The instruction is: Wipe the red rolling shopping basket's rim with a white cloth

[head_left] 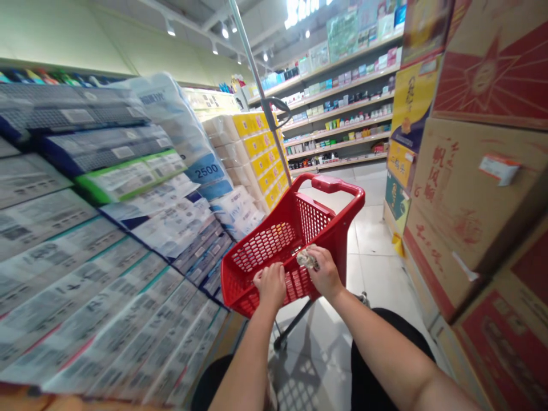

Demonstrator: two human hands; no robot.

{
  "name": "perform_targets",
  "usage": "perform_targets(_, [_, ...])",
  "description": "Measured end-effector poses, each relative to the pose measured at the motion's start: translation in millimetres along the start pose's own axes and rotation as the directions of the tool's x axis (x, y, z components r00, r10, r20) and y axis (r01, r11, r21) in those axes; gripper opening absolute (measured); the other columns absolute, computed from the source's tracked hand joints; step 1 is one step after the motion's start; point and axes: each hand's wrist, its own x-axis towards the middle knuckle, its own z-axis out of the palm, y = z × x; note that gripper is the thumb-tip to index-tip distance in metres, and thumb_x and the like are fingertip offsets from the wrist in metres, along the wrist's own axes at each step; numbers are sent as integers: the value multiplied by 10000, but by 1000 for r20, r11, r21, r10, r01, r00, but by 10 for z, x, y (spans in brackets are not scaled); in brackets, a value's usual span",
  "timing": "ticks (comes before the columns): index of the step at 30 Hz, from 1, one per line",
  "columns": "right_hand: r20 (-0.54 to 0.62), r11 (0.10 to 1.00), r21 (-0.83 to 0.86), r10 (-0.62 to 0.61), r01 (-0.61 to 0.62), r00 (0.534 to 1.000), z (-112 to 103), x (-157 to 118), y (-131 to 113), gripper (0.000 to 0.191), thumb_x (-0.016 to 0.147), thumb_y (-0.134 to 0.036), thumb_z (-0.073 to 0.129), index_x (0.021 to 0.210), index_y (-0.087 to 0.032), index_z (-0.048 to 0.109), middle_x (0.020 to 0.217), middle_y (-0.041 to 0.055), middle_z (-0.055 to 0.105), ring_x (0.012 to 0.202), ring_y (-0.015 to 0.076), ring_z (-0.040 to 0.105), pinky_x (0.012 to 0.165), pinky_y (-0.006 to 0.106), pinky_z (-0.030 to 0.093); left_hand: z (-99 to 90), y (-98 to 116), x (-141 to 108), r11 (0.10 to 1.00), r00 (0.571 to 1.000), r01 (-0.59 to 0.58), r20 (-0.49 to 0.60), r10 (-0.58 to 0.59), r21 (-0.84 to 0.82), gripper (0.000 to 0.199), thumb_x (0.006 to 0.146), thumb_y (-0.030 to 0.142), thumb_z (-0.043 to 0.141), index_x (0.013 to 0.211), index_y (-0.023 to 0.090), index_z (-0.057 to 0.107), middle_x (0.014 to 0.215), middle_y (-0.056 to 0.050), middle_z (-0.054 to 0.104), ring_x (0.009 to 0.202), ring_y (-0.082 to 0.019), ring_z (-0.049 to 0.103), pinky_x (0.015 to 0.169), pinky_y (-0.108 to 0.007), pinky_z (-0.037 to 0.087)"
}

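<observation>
A red plastic shopping cart [265,251] stands in front of me, its handle bar at the far right side of the basket. My left hand [271,284] has its fingers curled at the near rim of the basket; whether it grips the rim or something small is hidden. Just right of it, my right hand [324,272] is closed on a crumpled whitish-grey item [307,258] at the same rim. No goods can be made out inside the basket.
Stacked paper packs [107,285] line the left side, with yellow-and-white packs [257,154] behind the cart. Cardboard boxes [479,194] are piled along the right. Product shelves [342,108] stand at the back. A metal pole [257,68] rises beyond the cart.
</observation>
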Motion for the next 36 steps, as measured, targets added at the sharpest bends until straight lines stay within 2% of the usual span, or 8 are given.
perform_targets(4, [84,998,-6,-60,60,995,-13,23,0,409,753,-45,529,1121,-208,603,1108,84,582,1100,202,533,984,375,476,41,-7,-8,1000,999,-11,-43,12,12,287,960,261,327,1052,262,598,1014,-9,675,924,-173,553,904,-383,274])
perform_targets(9, [-56,999,-37,-31,29,998,20,66,-74,491,810,-63,483,1273,-223,520,1232,103,529,1201,218,480,1051,422,417,120,2,8,1000,997,-2,-77,2,7,278,959,264,333,1052,263,594,1027,-4,678,922,-176,551,918,-392,263])
perform_targets(14, [114,991,-37,-126,131,985,185,96,-132,510,801,-51,456,1276,-217,541,1168,91,603,1123,221,514,999,417,451,129,27,49,1000,997,-17,-73,17,1,283,956,254,323,1012,267,600,987,0,679,906,-177,548,910,-392,265])
perform_targets(18, [39,991,-113,-61,66,997,207,282,-94,546,793,-30,424,1309,-188,508,1203,97,601,1145,229,495,1020,437,419,144,2,139,1000,997,-12,-75,11,-18,284,955,258,329,1025,274,603,997,4,677,931,-170,547,925,-379,263])
perform_targets(25, [313,973,-193,-63,128,948,141,654,51,394,802,-38,493,1135,-201,622,1084,81,661,1114,231,516,974,396,452,229,-119,455,998,997,-36,-73,33,-42,269,946,253,353,1005,274,614,1024,17,690,944,-158,570,910,-375,269])
perform_targets(29, [126,975,-193,-86,109,988,33,689,235,446,820,-4,425,1181,-199,601,1159,81,631,1188,214,479,1003,396,433,253,-156,572,998,997,-37,-67,33,-54,278,942,249,346,967,268,622,990,18,693,934,-156,576,903,-364,280])
perform_targets(32, [-1,973,-210,-96,94,995,10,699,259,412,837,-23,426,1154,-202,621,1141,83,635,1172,227,477,1007,424,422,273,-160,586,997,996,-44,-76,39,-60,289,940,256,336,956,263,625,975,10,693,935,-159,574,915,-358,286])
perform_targets(36, [42,973,-210,-88,95,995,48,758,103,295,857,-69,477,1023,-219,669,1061,55,669,1082,227,519,947,405,454,302,-189,565,997,994,-43,-101,36,-68,317,941,268,321,962,266,637,985,-5,695,945,-169,574,925,-361,298])
